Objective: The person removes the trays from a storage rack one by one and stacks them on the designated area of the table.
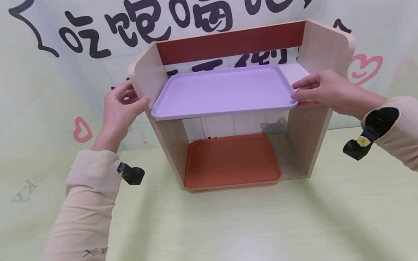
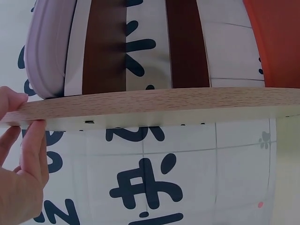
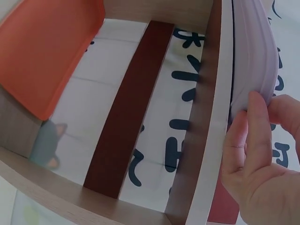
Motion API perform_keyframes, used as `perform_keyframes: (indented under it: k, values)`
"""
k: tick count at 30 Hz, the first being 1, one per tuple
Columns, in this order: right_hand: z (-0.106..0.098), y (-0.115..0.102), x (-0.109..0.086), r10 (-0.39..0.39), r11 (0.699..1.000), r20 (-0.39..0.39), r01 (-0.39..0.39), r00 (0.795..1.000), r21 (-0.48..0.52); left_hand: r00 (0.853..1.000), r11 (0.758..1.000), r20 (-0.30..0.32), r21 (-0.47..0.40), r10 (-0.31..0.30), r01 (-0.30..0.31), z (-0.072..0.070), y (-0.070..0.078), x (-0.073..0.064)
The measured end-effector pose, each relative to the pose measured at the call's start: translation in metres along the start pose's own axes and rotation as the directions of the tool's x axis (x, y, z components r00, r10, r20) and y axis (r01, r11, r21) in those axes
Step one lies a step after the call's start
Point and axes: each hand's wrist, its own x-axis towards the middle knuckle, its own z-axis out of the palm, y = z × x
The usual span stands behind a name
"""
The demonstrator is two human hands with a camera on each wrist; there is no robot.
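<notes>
A lavender tray (image 1: 224,89) lies on the upper level of a small wooden shelf unit (image 1: 311,138), toward its left side. My right hand (image 1: 323,91) pinches the tray's front right corner; in the right wrist view, fingers (image 3: 258,136) press along its outer rim. My left hand (image 1: 120,111) grips the front edge of the left side panel (image 2: 154,103), thumb on the inner side and fingers on the outer. On the lower level lies an orange-red tray (image 1: 232,161), also toward the left, its front rim close to the shelf's front edge.
The shelf unit stands on a pale table (image 1: 232,224) close to a white printed cloth (image 1: 89,87) with black characters. A dark red board (image 1: 231,43) spans the unit's top back. Small black cameras (image 1: 132,174) are worn at both wrists.
</notes>
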Motion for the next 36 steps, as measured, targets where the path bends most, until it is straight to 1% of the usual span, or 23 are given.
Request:
perform_keyframes:
  k: [2,8,12,19,23,28,33,36]
  values:
    - [0.001,0.002,-0.002,0.006,0.999,0.01,-0.007,1.0,0.034,1.0,1.0,0.001,0.012,0.002,-0.002,0.0,0.0,0.0]
    - [0.004,0.008,-0.014,0.007,0.996,0.039,-0.01,0.999,0.084,1.0,0.999,0.013,0.047,-0.01,0.009,-0.001,0.0,0.001]
    - [0.005,0.01,-0.021,-0.014,0.993,0.048,0.009,0.999,0.119,1.0,0.999,0.021,0.043,-0.005,0.004,0.001,0.001,0.002]
    - [0.011,0.012,-0.031,-0.022,0.983,0.027,0.017,0.999,0.18,1.0,0.999,0.021,0.048,0.002,-0.003,-0.001,-0.001,0.003]
    - [0.015,0.012,-0.036,-0.045,0.979,0.012,0.042,0.999,0.197,1.0,0.999,0.024,0.047,-0.003,0.002,-0.002,-0.002,0.003]
    - [0.02,0.013,-0.043,-0.055,0.976,-0.016,0.058,0.998,0.208,1.0,0.999,0.022,0.038,-0.017,0.017,-0.001,-0.002,0.002]
    - [0.024,0.016,-0.051,-0.043,0.95,-0.03,0.051,0.999,0.307,1.0,0.999,0.01,0.04,-0.014,0.013,-0.001,-0.002,0.001]
    - [0.026,0.018,-0.056,-0.033,0.927,-0.04,0.045,0.999,0.372,1.0,0.999,0.008,0.047,-0.005,0.005,-0.001,-0.002,0.001]
